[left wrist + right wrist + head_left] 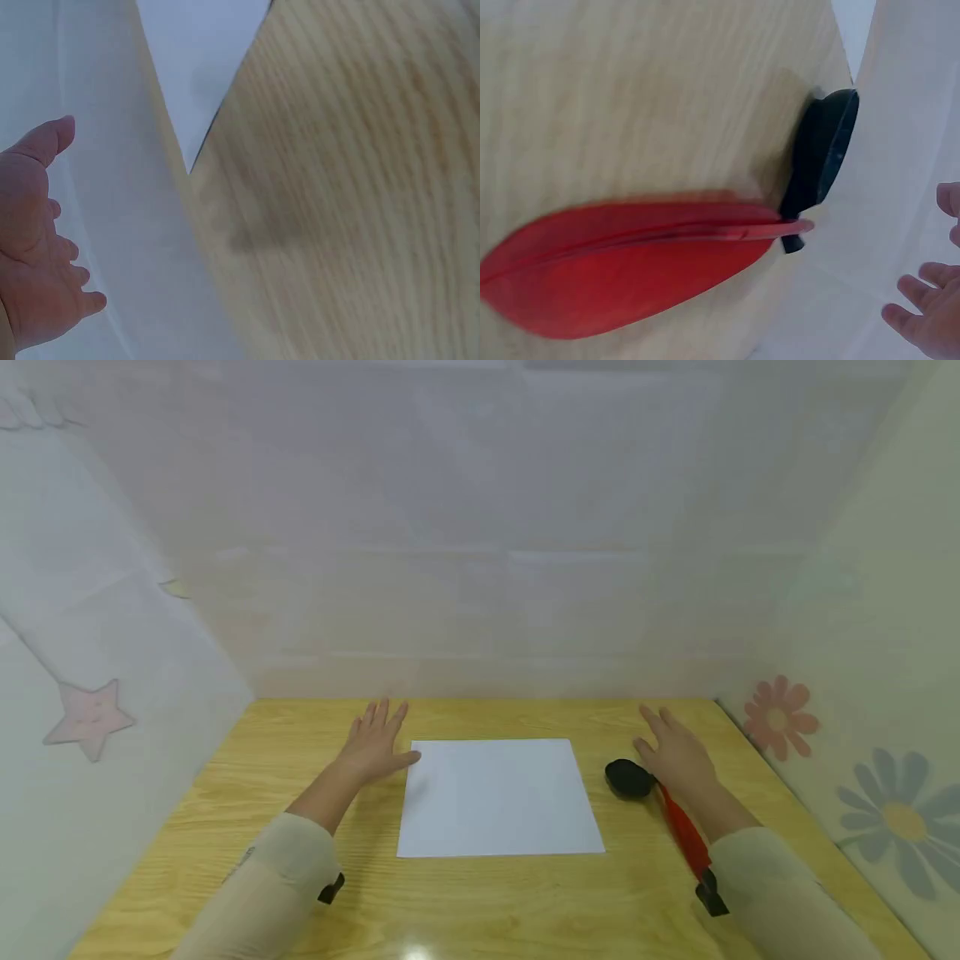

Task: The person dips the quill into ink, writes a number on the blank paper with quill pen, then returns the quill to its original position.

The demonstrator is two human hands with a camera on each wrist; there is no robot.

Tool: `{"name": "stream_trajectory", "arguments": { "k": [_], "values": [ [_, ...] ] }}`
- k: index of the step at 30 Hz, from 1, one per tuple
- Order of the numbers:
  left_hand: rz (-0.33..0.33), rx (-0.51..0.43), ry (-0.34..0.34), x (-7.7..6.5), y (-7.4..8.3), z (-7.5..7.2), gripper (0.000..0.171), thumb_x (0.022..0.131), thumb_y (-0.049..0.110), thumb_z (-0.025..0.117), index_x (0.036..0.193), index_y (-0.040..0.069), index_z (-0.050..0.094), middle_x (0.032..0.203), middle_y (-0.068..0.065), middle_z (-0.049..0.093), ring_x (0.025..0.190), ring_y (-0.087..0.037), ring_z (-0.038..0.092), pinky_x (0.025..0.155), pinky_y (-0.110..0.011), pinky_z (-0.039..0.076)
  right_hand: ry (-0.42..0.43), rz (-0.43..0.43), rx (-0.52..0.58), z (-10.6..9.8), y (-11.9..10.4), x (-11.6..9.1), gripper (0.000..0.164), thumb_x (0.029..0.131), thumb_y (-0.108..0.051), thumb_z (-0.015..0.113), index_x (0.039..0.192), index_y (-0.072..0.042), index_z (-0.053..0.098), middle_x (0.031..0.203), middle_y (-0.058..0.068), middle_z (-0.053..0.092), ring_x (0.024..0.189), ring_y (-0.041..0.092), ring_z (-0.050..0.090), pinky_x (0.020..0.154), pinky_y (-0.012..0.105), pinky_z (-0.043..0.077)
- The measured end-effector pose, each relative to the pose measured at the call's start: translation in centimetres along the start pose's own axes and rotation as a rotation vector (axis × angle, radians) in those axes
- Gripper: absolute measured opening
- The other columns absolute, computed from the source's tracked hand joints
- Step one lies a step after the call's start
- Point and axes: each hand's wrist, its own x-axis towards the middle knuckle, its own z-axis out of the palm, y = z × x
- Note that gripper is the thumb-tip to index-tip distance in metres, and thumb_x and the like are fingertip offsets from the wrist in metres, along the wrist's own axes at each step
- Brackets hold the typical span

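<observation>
A blank white sheet of paper (498, 802) lies flat in the middle of the wooden table. My left hand (372, 750) is held over the table at the sheet's far left corner, fingers spread and thumb pointing toward it; the left wrist view shows this hand (37, 247) holding nothing. To the right of the sheet lies a black round cup-like piece (628, 778) with a short stem. A red feather-shaped piece (637, 262) with a raised spine meets that stem. Over their far side my right hand (678, 756) hovers with relaxed fingers, nothing in it.
The wooden table (480, 910) runs back to a pale cloth-like wall (480, 568). Side walls carry a pink star (90, 717) on the left and flowers (903, 818) on the right. Dark straps (332, 888) show at both sleeves.
</observation>
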Motion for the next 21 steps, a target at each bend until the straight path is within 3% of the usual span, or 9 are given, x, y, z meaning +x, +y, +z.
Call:
{"name": "stream_trajectory", "arguments": {
  "k": [4, 10, 15, 21],
  "values": [
    [0.036, -0.043, -0.062, -1.6, -1.0, 0.9, 0.094, 0.093, 0.043, 0.062, 0.158, 0.006, 0.003, 0.161, -0.029, -0.005, 0.149, -0.049, -0.005, 0.118, -0.067, 0.005, -0.035, 0.021, 0.080, 0.1, 0.8, -1.1, 0.069, 0.103, -0.040, 0.044, 0.156, -0.003, 0.018, 0.154, 0.036, 0.021, 0.136, 0.060, 0.025, 0.105, 0.074, 0.027],
    [0.099, -0.183, -0.074, -3.0, -1.0, 1.7, 0.098, 0.091, 0.042, 0.067, 0.158, 0.009, 0.005, 0.163, -0.024, 0.001, 0.150, -0.047, 0.000, 0.118, -0.067, 0.009, -0.025, 0.040, 0.098, 0.4, 2.1, -2.6, 0.067, 0.103, -0.040, 0.046, 0.151, 0.004, 0.028, 0.147, 0.038, 0.034, 0.129, 0.058, 0.037, 0.099, 0.070, 0.038],
    [0.098, -0.278, -0.110, -3.8, -0.9, 2.6, 0.102, 0.089, 0.041, 0.070, 0.159, 0.010, 0.003, 0.164, -0.021, 0.001, 0.151, -0.045, 0.001, 0.118, -0.067, 0.011, -0.034, 0.061, 0.114, 0.7, 2.9, -3.6, 0.071, 0.102, -0.046, 0.045, 0.150, 0.004, 0.031, 0.142, 0.039, 0.039, 0.122, 0.056, 0.046, 0.090, 0.065, 0.047],
    [0.109, -0.321, -0.106, -4.9, -0.7, 3.9, 0.103, 0.088, 0.037, 0.073, 0.158, 0.006, 0.004, 0.164, -0.024, 0.005, 0.150, -0.046, 0.005, 0.119, -0.065, 0.015, -0.057, 0.083, 0.163, 1.2, 3.3, -4.2, 0.073, 0.102, -0.047, 0.045, 0.151, 0.005, 0.028, 0.145, 0.040, 0.036, 0.127, 0.056, 0.043, 0.091, 0.064, 0.049]
  ]
}}
